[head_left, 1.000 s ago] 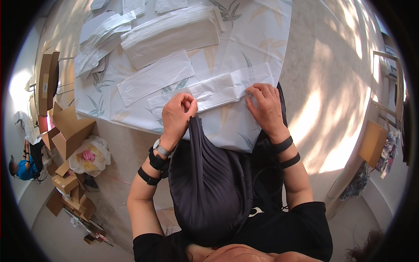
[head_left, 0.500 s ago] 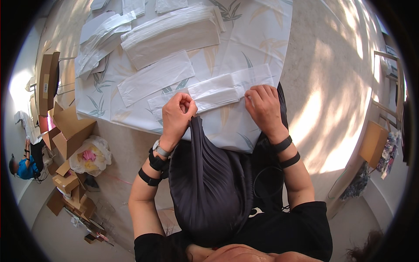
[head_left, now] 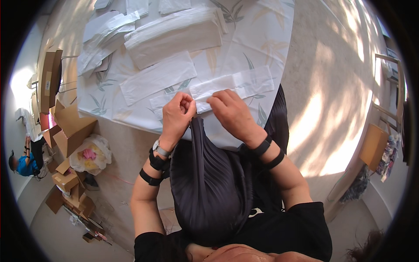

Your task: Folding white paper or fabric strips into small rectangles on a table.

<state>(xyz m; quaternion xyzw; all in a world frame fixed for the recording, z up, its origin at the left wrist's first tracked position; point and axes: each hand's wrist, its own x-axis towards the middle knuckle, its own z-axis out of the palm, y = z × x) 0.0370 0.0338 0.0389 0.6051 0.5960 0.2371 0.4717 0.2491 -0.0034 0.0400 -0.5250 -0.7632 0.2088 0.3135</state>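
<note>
My left hand (head_left: 178,112) is closed in a pinch over the left part of a long, narrow plastic sleeve (head_left: 257,81), which is white at its middle and see-through at its right end. What its fingertips hold is too small to make out. A dark pleated cloth (head_left: 207,179) over my lap narrows upward to a point just under that thumb; whether it is gripped cannot be told. My right hand (head_left: 235,115) has its fingers bent together at the sleeve's near edge, pinching its white layer close to my left hand. Another white sleeve (head_left: 159,78) lies flat beyond.
A thick stack of white sleeves (head_left: 174,37) and a loose pile (head_left: 107,37) lie on the table with a leaf-patterned cover (head_left: 98,111). Cardboard boxes (head_left: 76,126) and a white plastic bag (head_left: 91,153) are at the left. A person in blue (head_left: 27,163) is at far left.
My right hand has moved left from the sleeve's right part to beside my left hand, drawing the white layer with it. My left hand has stayed in place.
</note>
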